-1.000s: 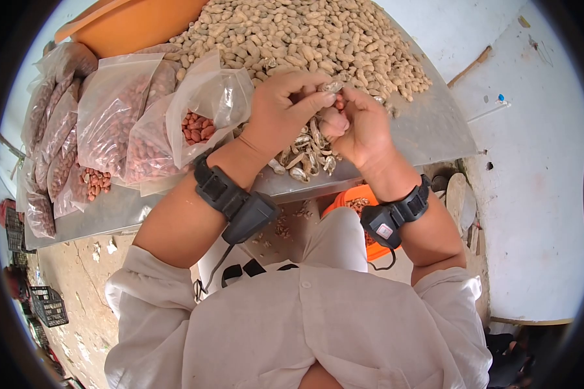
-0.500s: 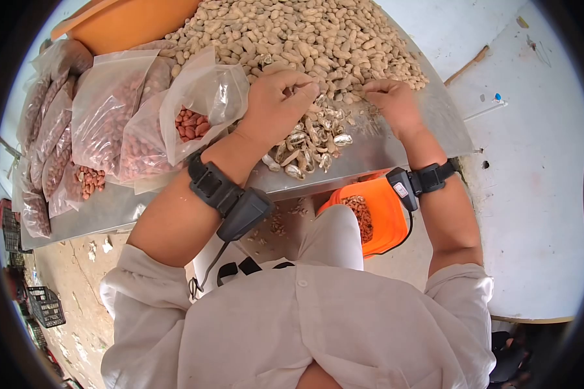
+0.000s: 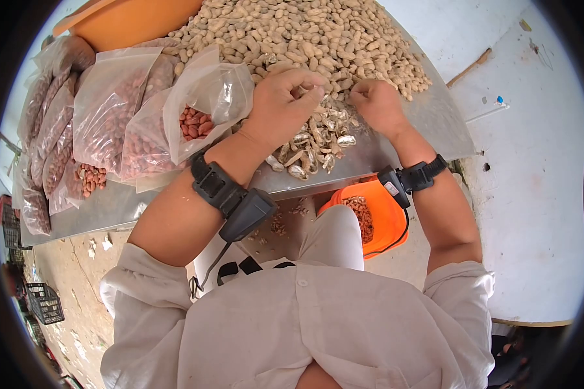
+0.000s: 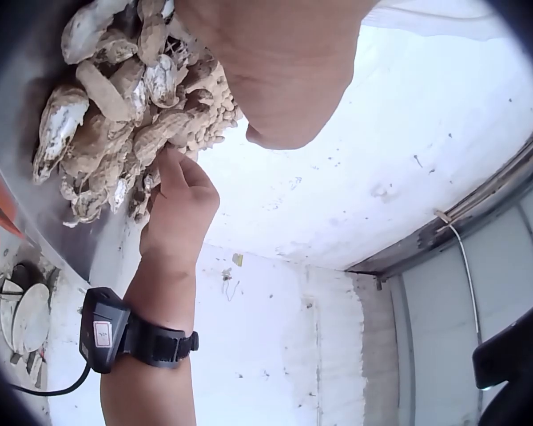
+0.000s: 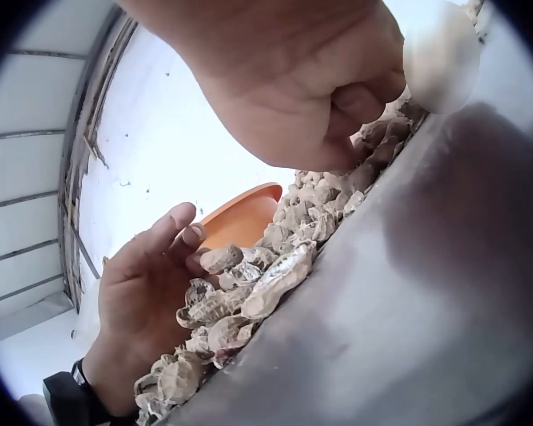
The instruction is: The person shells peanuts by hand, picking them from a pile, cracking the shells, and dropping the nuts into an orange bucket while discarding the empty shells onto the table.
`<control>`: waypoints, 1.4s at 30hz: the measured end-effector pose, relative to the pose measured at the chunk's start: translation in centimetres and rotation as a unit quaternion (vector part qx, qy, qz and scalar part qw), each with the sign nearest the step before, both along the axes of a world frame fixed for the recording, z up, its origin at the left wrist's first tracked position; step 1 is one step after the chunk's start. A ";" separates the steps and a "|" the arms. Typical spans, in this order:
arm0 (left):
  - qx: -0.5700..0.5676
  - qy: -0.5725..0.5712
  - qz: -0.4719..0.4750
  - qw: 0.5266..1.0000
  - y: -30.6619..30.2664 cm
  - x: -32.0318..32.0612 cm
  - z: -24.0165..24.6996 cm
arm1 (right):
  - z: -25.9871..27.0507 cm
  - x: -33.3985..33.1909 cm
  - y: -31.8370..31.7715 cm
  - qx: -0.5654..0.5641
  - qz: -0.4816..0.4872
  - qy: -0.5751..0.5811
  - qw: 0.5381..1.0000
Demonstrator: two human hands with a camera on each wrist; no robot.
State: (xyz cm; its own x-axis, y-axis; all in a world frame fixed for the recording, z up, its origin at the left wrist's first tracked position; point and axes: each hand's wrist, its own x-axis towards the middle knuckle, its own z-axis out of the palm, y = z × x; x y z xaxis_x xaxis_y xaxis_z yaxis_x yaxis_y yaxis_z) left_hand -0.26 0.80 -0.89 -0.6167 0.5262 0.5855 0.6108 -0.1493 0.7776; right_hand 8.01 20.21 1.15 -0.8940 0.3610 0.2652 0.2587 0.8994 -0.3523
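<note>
My left hand (image 3: 282, 104) is over the boundary between the peanut pile and the broken shells, its thumb and index finger curved toward each other. In the right wrist view, its fingertips come close beside an unshelled peanut (image 5: 220, 258). My right hand (image 3: 377, 104) is at the near right edge of the pile, fingers bent in against the peanuts. I cannot tell whether a peanut is inside its fingers. Between and below the hands lie opened peanut shells (image 3: 315, 146), pale inside. The heap of unshelled peanuts (image 3: 305, 39) spreads over the back of the metal table (image 3: 444, 126).
Clear bags of red kernels (image 3: 113, 117) crowd the left side; an opened bag (image 3: 224, 91) stands nearest my left wrist. An orange basin (image 3: 133, 23) sits at the back left. An orange bucket (image 3: 389, 223) with kernels stands below the table edge (image 3: 289, 192).
One second ago both hands were together over the shells, with red kernels between them. My right hand then went right to the pile and has since shifted slightly left. The left stays near the shells.
</note>
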 end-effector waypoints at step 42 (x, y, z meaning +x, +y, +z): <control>0.053 -0.003 -0.137 0.989 -0.5 0.2 1.0 | 0.7 2.1 -8.3 -0.616 0.131 0.151 0.762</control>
